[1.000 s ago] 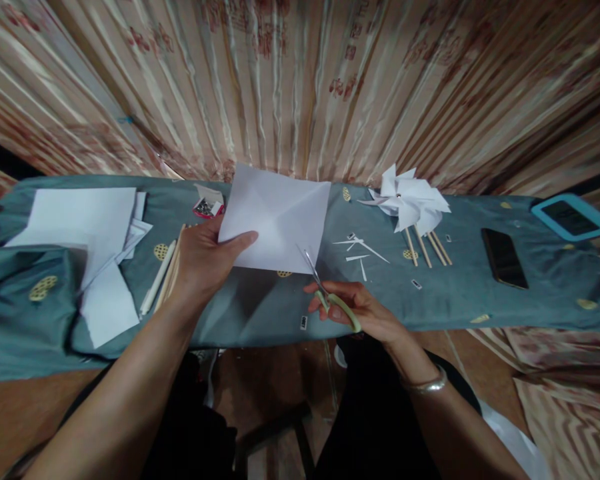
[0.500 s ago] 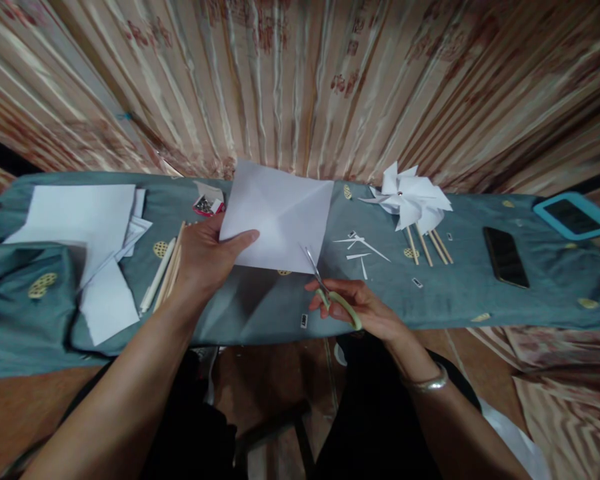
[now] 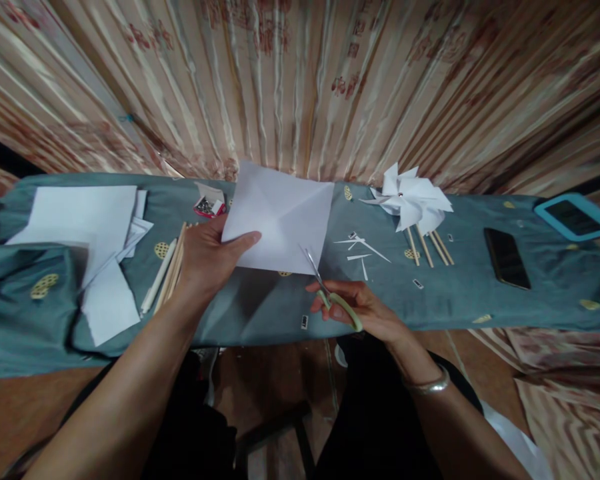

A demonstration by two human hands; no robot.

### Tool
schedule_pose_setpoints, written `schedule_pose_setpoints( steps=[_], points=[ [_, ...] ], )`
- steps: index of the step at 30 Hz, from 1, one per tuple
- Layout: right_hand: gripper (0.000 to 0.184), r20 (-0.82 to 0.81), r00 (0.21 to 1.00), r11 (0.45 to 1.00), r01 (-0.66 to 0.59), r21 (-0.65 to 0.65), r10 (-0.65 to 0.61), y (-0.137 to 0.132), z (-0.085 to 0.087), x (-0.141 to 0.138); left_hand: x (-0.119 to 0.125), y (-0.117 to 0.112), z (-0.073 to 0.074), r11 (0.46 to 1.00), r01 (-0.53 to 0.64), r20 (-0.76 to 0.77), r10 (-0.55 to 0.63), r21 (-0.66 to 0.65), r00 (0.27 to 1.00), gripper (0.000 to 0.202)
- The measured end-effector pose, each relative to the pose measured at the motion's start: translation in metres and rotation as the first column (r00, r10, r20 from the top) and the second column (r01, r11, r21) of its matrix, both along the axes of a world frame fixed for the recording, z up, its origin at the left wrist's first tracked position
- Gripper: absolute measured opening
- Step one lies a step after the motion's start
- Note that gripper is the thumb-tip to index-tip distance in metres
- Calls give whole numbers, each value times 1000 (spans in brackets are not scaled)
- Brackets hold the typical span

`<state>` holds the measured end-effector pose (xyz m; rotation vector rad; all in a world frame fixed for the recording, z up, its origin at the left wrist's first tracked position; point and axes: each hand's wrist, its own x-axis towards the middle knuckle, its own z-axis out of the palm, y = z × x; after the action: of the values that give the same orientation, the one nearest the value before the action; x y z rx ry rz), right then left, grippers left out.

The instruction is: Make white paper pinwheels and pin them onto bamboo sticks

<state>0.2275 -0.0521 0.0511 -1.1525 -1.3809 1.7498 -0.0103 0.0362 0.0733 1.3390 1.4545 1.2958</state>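
Observation:
My left hand [image 3: 213, 253] pinches the left edge of a square sheet of white paper [image 3: 285, 213], thumb on top. Faint diagonal creases cross the sheet, which is held up above the cloth. In my right hand [image 3: 350, 303] is a pair of scissors [image 3: 343, 310] with pale green handles, my fingers in the loops. Its blades lie at the lower right corner of the paper, pointing up and left toward the middle. Thin white paper strips [image 3: 365, 250] lie on the cloth right of the sheet.
White paper pinwheels [image 3: 413, 197] on wooden sticks lie to the right, then a black phone [image 3: 507, 258] and a blue-framed tablet [image 3: 577, 217]. Leftward are a small box of pins [image 3: 210, 201], wooden sticks [image 3: 173, 270], a white pen [image 3: 159, 277] and paper sheets [image 3: 87, 213]. A curtain [image 3: 290, 87] hangs behind.
Almost nothing differs. The paper and my left hand sit very slightly farther right, while the scissors stay at the same corner.

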Motion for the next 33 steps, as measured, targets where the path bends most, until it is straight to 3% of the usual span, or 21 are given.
schedule_pose_setpoints(
  steps=[9,25,33],
  points=[
    [50,-67,998,998,-9,-66,5,0,-5,2,0,1,3,1000,7,79,-4,-28,997,19],
    [46,-50,994,974,88,-207,-100,-2,-8,-2,-5,1,0,1000,7,26,-7,-5,1000,16],
    [42,-69,996,990,53,-129,-62,-1,-8,-2,2,-4,5,994,47,101,-37,-99,994,22]
  ],
)
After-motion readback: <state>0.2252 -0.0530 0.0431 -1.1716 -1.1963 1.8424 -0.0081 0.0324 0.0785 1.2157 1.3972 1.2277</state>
